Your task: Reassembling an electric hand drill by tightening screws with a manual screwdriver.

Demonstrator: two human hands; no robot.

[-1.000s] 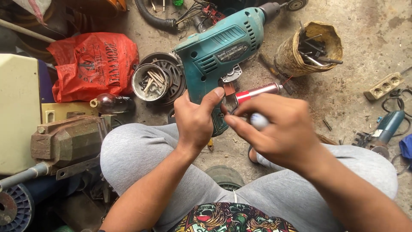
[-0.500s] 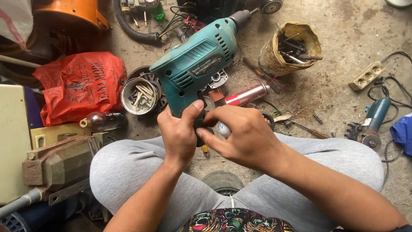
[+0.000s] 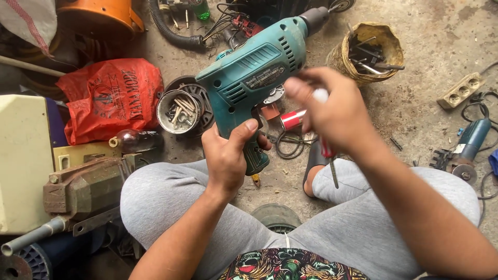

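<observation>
My left hand (image 3: 229, 155) grips the handle of a teal electric drill (image 3: 257, 72), whose chuck points up and to the right. My right hand (image 3: 332, 111) is raised to the right of the drill and holds a screwdriver (image 3: 328, 155) with a red-and-white handle, its shaft pointing down over my right knee. The fingers of that hand are blurred. I sit cross-legged in grey trousers on a concrete floor.
A round tin of screws (image 3: 179, 111) and a red plastic bag (image 3: 111, 98) lie left of the drill. A yellowed pot of tools (image 3: 371, 52) stands upper right. A power strip (image 3: 460, 91), an angle grinder (image 3: 467, 148), a bench vise (image 3: 85, 189) and an orange tub (image 3: 101, 13) surround me.
My right hand has lifted away from the drill's handle and turned the screwdriver shaft downward. The left hand keeps its grip, and the drill has risen slightly.
</observation>
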